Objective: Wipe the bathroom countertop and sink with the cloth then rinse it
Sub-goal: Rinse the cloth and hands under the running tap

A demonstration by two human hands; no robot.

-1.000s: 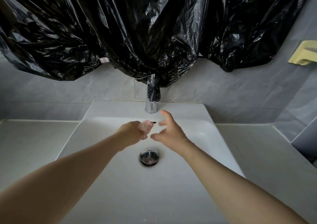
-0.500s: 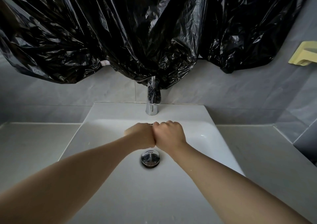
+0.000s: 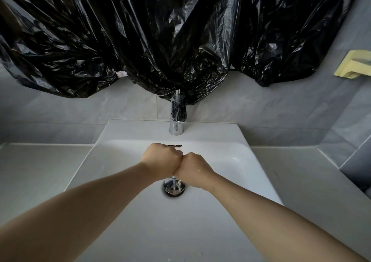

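Note:
My left hand (image 3: pixel 161 159) and my right hand (image 3: pixel 193 169) are both curled into fists, knuckles pressed together, over the white sink (image 3: pixel 259 161), just above the chrome drain (image 3: pixel 174 187). Only the backs of the hands show, so what is inside the fists is hidden. No cloth is visible. Water drops sit on my right hand and forearm. The chrome faucet (image 3: pixel 176 119) stands behind the hands at the back of the sink. The pale countertop (image 3: pixel 40 167) runs along both sides of the basin.
Black plastic sheeting (image 3: pixel 160 40) hangs over the wall above the faucet and drapes onto its top. A yellow soap holder (image 3: pixel 355 64) is fixed to the grey tiled wall at the right. A wall corner juts in at the right edge.
One second ago both hands were apart, with the right hand's fingers spread. They then closed into fists and met knuckle to knuckle. They have since stayed together above the drain.

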